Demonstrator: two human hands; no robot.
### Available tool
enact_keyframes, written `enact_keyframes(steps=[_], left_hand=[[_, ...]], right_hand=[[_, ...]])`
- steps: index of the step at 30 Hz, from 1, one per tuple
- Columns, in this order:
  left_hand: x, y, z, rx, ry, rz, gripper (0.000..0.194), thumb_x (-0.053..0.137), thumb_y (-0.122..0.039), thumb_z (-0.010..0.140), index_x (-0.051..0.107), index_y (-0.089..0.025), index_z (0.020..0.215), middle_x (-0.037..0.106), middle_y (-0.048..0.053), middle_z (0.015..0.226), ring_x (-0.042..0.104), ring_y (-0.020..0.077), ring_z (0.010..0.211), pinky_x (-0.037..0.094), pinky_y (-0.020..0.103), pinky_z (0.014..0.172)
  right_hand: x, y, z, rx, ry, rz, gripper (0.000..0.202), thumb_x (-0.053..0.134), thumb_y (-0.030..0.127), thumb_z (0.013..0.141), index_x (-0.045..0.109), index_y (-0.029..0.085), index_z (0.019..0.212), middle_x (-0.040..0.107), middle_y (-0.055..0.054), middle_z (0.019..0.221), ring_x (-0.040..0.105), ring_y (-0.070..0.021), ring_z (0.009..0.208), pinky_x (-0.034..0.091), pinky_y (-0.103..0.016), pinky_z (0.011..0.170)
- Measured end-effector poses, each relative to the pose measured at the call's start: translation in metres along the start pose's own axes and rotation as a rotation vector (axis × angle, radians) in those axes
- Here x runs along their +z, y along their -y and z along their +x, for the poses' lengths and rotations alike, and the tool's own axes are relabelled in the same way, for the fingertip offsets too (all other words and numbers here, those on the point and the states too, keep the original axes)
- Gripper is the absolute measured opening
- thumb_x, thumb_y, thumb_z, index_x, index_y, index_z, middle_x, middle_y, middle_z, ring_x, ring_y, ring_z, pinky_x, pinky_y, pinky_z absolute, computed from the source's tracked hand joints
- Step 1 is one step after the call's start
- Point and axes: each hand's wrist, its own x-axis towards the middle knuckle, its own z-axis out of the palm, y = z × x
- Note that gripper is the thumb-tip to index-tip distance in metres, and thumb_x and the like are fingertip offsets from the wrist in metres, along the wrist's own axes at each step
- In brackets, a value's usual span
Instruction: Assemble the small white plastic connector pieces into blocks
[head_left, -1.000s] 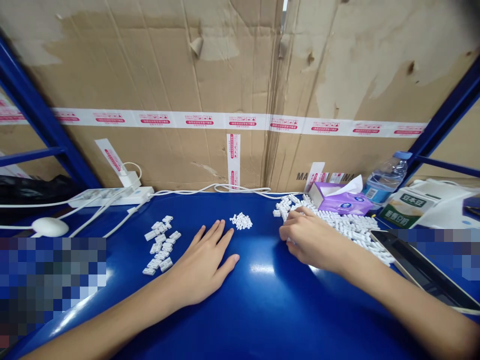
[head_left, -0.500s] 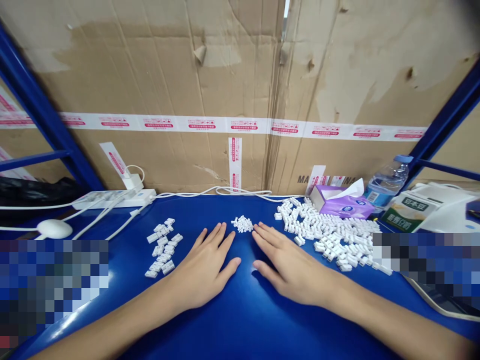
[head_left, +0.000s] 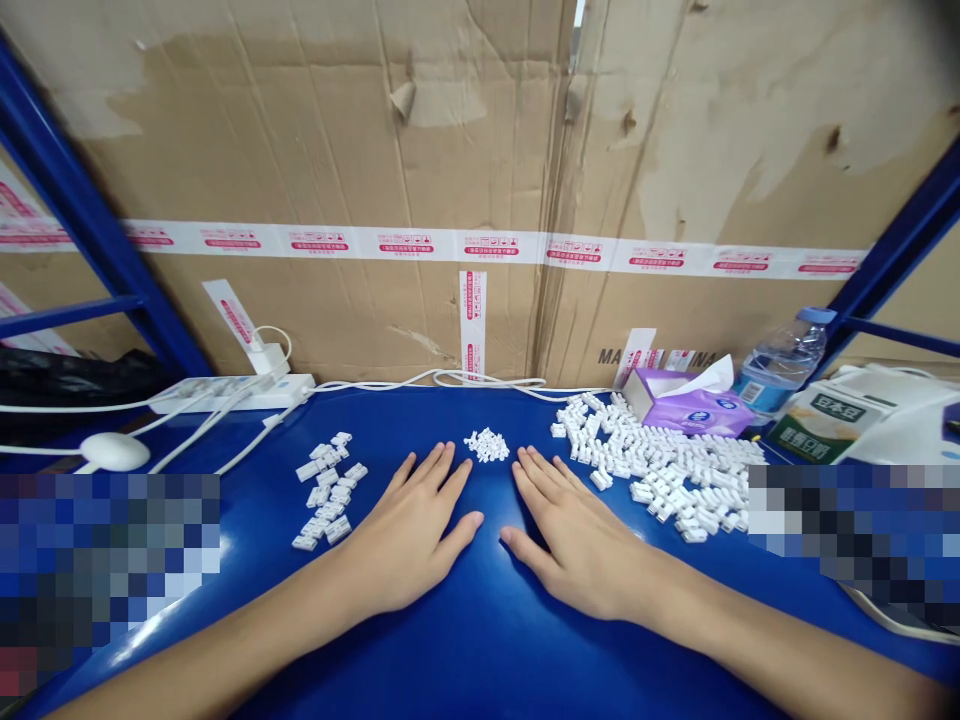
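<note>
Palm down on the blue table [head_left: 480, 640] lies my left hand [head_left: 420, 535], its fingers spread and holding nothing. My right hand [head_left: 574, 535] rests flat across from it, thumb apart from the fingers, also holding nothing. Just beyond and between the fingertips sits a small heap of tiny white pieces [head_left: 487, 445]; neither hand appears to touch it. Left of my left hand is a loose group of white plastic blocks [head_left: 326, 492], like small connectors. A much bigger spread of similar white blocks [head_left: 660, 465] covers the table to the right of my right hand.
A purple tissue pack [head_left: 694, 405] and a water bottle [head_left: 784, 365] stand at the back right, beside a white and green carton [head_left: 829, 420]. At the back left lies a power strip [head_left: 232, 393] with white cables. Cardboard [head_left: 337, 150] walls off the table's rear.
The fingers of my right hand have shifted slightly right, away from the small heap, and lie flatter. My left hand stays in place. The view has moved very slightly.
</note>
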Motion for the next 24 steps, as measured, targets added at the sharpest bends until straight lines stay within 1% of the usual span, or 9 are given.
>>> enact_keyframes(steps=[7, 10, 12, 14, 16, 17, 20, 22, 24], left_hand=[[-0.003, -0.001, -0.001, 0.006, -0.027, 0.051, 0.065, 0.037, -0.056, 0.103, 0.045, -0.017, 0.155, 0.035, 0.016, 0.162, 0.031, 0.0355, 0.151, 0.029, 0.058, 0.122], [-0.008, 0.002, -0.001, 0.019, -0.025, 0.041, 0.066, 0.039, -0.057, 0.102, 0.047, -0.017, 0.153, 0.038, 0.016, 0.161, 0.034, 0.0353, 0.15, 0.031, 0.057, 0.121], [-0.014, 0.005, -0.001, 0.038, -0.035, 0.012, 0.063, 0.045, -0.058, 0.1, 0.053, -0.02, 0.15, 0.043, 0.014, 0.159, 0.04, 0.0349, 0.147, 0.035, 0.055, 0.119], [-0.023, 0.01, 0.0, 0.041, -0.04, -0.013, 0.055, 0.051, -0.055, 0.097, 0.062, -0.024, 0.141, 0.053, 0.012, 0.153, 0.051, 0.0349, 0.14, 0.042, 0.053, 0.114], [-0.034, 0.019, 0.002, 0.021, -0.041, -0.015, 0.045, 0.053, -0.051, 0.096, 0.071, -0.025, 0.129, 0.063, 0.01, 0.143, 0.061, 0.0341, 0.128, 0.048, 0.051, 0.108], [-0.04, 0.025, 0.003, 0.012, -0.054, -0.011, 0.044, 0.052, -0.049, 0.096, 0.072, -0.024, 0.126, 0.065, 0.01, 0.14, 0.064, 0.0327, 0.123, 0.049, 0.05, 0.106], [-0.059, 0.049, 0.006, -0.041, -0.111, 0.057, 0.048, 0.046, -0.051, 0.097, 0.072, -0.022, 0.124, 0.068, 0.011, 0.133, 0.065, 0.0325, 0.12, 0.05, 0.048, 0.103], [-0.071, 0.067, 0.006, -0.096, -0.075, 0.097, 0.051, 0.046, -0.054, 0.095, 0.072, -0.02, 0.123, 0.071, 0.013, 0.127, 0.066, 0.0337, 0.115, 0.051, 0.047, 0.099], [-0.082, 0.083, 0.002, -0.135, 0.003, 0.077, 0.048, 0.05, -0.054, 0.092, 0.073, -0.022, 0.119, 0.074, 0.011, 0.116, 0.069, 0.0321, 0.105, 0.053, 0.043, 0.09]], right_hand=[[-0.002, 0.001, 0.0, 0.004, 0.033, -0.024, 0.081, 0.036, 0.059, 0.102, 0.027, 0.002, 0.159, 0.017, -0.02, 0.166, 0.014, -0.0347, 0.155, 0.017, -0.054, 0.127], [-0.003, 0.001, 0.0, -0.004, 0.04, -0.029, 0.081, 0.034, 0.06, 0.103, 0.027, 0.001, 0.159, 0.016, -0.021, 0.165, 0.013, -0.0346, 0.155, 0.016, -0.054, 0.127], [-0.002, 0.0, 0.0, -0.009, 0.034, -0.024, 0.081, 0.033, 0.06, 0.103, 0.027, 0.001, 0.159, 0.016, -0.021, 0.165, 0.013, -0.0346, 0.155, 0.017, -0.055, 0.127], [-0.001, -0.001, 0.0, -0.016, 0.023, -0.015, 0.081, 0.034, 0.06, 0.103, 0.028, 0.002, 0.159, 0.017, -0.021, 0.165, 0.014, -0.0348, 0.155, 0.017, -0.055, 0.127], [0.0, -0.002, 0.0, -0.024, 0.006, -0.006, 0.08, 0.035, 0.061, 0.103, 0.03, 0.003, 0.158, 0.019, -0.021, 0.165, 0.015, -0.035, 0.155, 0.018, -0.055, 0.127], [0.0, -0.002, 0.0, -0.026, -0.002, -0.004, 0.08, 0.035, 0.061, 0.102, 0.03, 0.004, 0.159, 0.02, -0.02, 0.165, 0.016, -0.035, 0.155, 0.019, -0.055, 0.127], [0.0, -0.003, 0.0, -0.022, -0.004, -0.011, 0.081, 0.033, 0.062, 0.102, 0.029, 0.005, 0.159, 0.02, -0.018, 0.166, 0.016, -0.0348, 0.155, 0.018, -0.054, 0.127], [0.0, -0.003, 0.0, -0.017, 0.007, -0.018, 0.081, 0.033, 0.062, 0.102, 0.028, 0.004, 0.159, 0.019, -0.018, 0.166, 0.015, -0.035, 0.155, 0.017, -0.053, 0.127], [-0.001, -0.002, 0.0, -0.014, 0.016, -0.022, 0.082, 0.032, 0.061, 0.103, 0.028, 0.002, 0.159, 0.018, -0.019, 0.166, 0.015, -0.0352, 0.155, 0.016, -0.053, 0.127]])
